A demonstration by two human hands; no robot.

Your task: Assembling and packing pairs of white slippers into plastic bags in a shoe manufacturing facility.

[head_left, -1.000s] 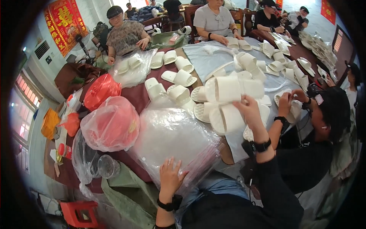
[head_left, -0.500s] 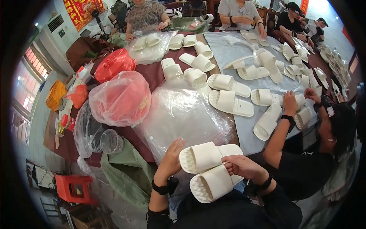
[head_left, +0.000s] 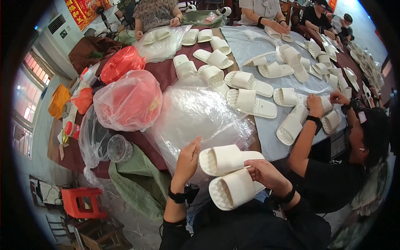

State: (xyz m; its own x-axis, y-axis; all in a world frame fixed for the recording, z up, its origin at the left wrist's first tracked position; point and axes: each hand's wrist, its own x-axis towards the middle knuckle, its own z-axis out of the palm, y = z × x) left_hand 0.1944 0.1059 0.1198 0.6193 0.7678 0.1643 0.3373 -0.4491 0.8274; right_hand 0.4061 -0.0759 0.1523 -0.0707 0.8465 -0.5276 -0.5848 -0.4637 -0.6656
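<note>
My right hand (head_left: pixel 268 174) pinches a pair of cream-white slippers (head_left: pixel 232 188) at their inner edges, with the two lying side by side and the toe ends pointing left. To their left, my left hand (head_left: pixel 187 161) has its fingers stretched out over the near edge of a stack of clear plastic bags (head_left: pixel 198 112). Nothing shows in that hand, and whether its fingertips touch the plastic I cannot tell. More cream slippers (head_left: pixel 251 103) lie on the table just beyond the bags, several of them in pairs.
A red bundle in clear plastic (head_left: pixel 129 102) and a clear round tub (head_left: pixel 120 148) stand at the left. Green sacking (head_left: pixel 137 181) hangs off the near edge. At my right a co-worker's hands (head_left: pixel 316 105) handle slippers; other people sit across the table. A red stool (head_left: pixel 83 203) stands lower left.
The view has shifted slightly. The held slippers have moved a little up and to the right in the picture. Across the table, a co-worker's hands have come together over the slippers there.
</note>
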